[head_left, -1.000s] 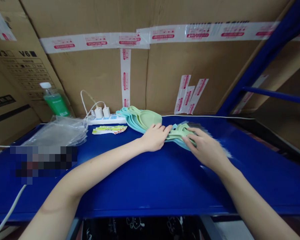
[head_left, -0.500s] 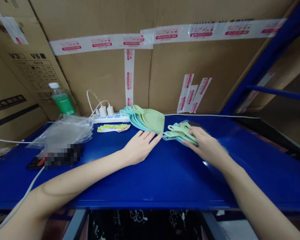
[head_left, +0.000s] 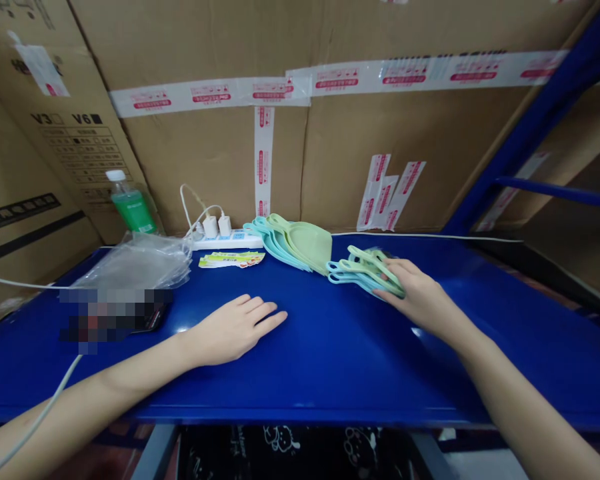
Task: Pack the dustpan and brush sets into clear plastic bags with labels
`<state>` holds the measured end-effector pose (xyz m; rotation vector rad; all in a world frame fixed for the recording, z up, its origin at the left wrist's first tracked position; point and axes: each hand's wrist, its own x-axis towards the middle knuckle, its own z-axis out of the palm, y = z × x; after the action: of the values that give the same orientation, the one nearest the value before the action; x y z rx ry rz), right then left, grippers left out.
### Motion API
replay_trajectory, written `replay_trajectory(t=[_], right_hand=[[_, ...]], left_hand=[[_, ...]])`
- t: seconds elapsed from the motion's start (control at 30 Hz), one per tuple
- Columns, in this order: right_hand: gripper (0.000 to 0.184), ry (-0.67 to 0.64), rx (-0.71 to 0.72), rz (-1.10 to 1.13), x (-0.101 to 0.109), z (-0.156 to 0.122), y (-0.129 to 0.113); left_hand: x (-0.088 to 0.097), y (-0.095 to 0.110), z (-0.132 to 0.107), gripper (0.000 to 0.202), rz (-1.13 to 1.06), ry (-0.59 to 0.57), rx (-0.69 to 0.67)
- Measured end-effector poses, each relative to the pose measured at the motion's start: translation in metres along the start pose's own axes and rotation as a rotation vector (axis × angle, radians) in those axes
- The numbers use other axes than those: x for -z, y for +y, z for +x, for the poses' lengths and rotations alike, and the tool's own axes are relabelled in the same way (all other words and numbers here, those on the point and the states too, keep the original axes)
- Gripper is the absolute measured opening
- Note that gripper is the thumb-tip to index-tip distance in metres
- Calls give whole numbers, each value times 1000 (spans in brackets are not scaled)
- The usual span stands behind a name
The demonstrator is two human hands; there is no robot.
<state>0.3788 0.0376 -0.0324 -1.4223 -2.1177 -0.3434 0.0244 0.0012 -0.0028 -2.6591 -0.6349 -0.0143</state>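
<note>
At far left, a cardboard panel [head_left: 75,93] printed "V3" and "V6" stands behind a bottle of green liquid [head_left: 134,208] with a white cap. Clear plastic bags [head_left: 140,263] lie in front of the bottle, on a blue table [head_left: 310,380]; just nearer is a dark item [head_left: 156,316], mostly blurred out. Next come a white power strip [head_left: 230,241] with plugs in it and, before it, some flat, colourful packets [head_left: 231,260]. The person's left hand [head_left: 233,330] is open, palm down and holding nothing, over the table; whether it touches the surface, I cannot tell. Beyond its fingertips, mid-table near the cardboard at the back, blue and green dustpans [head_left: 307,243] lie overlapped, handles to the left. Just right of them is a bunch of blue and green brushes [head_left: 365,270], handles leftward. The right hand [head_left: 417,288] grips their right end between thumb and fingers.
</note>
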Motion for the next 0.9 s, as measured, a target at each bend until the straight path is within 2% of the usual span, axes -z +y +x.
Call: replay_trajectory(t=[0.23, 0.53, 0.9], right_hand=[[36, 32, -17, -46, -1, -2, -6], [41, 36, 74, -77, 6, 2, -22], [38, 92, 116, -94, 10, 4, -24]], left_hand=[[-4, -4, -6, 33, -97, -22, 11], [-4, -3, -7, 33, -98, -30, 15], [-5, -2, -7, 34, -99, -42, 30]])
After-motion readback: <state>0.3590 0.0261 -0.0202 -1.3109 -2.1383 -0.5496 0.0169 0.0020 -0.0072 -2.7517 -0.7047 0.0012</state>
